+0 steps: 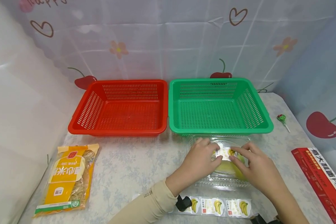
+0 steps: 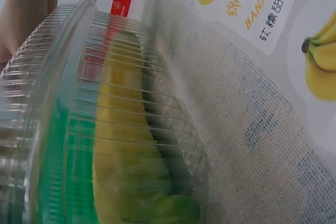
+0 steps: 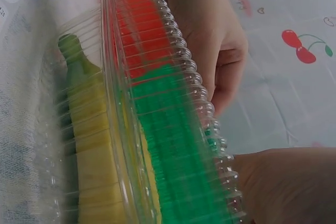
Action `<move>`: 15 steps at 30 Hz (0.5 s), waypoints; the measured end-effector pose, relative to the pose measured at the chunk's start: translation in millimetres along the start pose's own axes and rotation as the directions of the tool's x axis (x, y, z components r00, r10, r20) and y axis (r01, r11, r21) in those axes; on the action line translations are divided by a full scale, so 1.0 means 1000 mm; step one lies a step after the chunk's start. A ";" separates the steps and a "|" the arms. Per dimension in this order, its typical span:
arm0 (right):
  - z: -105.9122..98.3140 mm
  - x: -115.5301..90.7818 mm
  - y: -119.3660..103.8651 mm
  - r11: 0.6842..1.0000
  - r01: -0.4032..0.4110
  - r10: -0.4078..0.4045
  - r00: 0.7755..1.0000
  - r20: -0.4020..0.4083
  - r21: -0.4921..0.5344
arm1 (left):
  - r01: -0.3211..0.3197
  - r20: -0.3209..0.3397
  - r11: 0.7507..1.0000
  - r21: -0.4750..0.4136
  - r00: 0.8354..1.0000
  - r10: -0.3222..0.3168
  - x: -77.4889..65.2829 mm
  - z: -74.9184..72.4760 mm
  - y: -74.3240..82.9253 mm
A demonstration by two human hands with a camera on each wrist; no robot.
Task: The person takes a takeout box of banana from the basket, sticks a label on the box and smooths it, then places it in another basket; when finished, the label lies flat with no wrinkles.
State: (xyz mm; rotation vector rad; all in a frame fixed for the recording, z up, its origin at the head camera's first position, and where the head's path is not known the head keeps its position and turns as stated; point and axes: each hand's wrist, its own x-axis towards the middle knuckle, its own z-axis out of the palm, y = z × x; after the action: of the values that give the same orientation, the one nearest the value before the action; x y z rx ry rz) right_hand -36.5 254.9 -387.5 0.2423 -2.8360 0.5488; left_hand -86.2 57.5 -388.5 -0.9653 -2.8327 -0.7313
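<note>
A clear plastic clamshell box (image 1: 224,183) with its lid closed stands in front of the green basket. Inside it lies a yellow banana (image 2: 123,119) with a green tip, seen through the ribbed wall in both wrist views. Over the lid is a white banana sticker (image 1: 222,153). My left hand (image 1: 200,157) pinches the sticker's left end between thumb and forefinger. From the other side, my right hand (image 1: 256,165) pinches its right end, thumb and forefinger close to the printed banana. The left hand's curled fingers show above the lid in the right wrist view.
A strip of banana stickers (image 1: 212,207) lies in front of the box. Behind stand a red basket (image 1: 128,130) and a green basket (image 1: 221,129). At left lies a yellow noodle bag (image 1: 65,180); at right, a red pasta box (image 1: 319,183) and a lollipop (image 1: 281,118).
</note>
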 end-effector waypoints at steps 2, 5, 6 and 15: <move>-0.001 0.000 0.001 1.000 -0.002 0.002 1.000 0.004 0.018 | 0.001 -0.007 1.000 0.000 1.000 -0.001 -0.001 -0.001 -0.001; -0.004 -0.001 0.002 0.999 -0.014 0.014 1.000 0.012 0.043 | 0.004 -0.010 1.000 0.003 1.000 -0.004 -0.003 -0.002 -0.002; -0.005 -0.001 0.002 0.999 -0.018 0.017 1.000 0.017 0.047 | 0.002 -0.010 1.000 0.009 1.000 -0.002 -0.003 -0.002 -0.003; -0.015 0.003 0.007 0.996 0.001 -0.001 1.000 -0.004 0.084 | -0.050 -0.069 0.999 0.015 0.996 0.051 -0.008 -0.005 -0.005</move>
State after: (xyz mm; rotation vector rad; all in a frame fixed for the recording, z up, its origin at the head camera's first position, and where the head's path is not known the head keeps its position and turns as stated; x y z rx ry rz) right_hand -37.7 267.0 -376.3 0.2572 -2.8125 0.6687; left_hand -83.7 47.2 -387.9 -0.9862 -2.7394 -0.7251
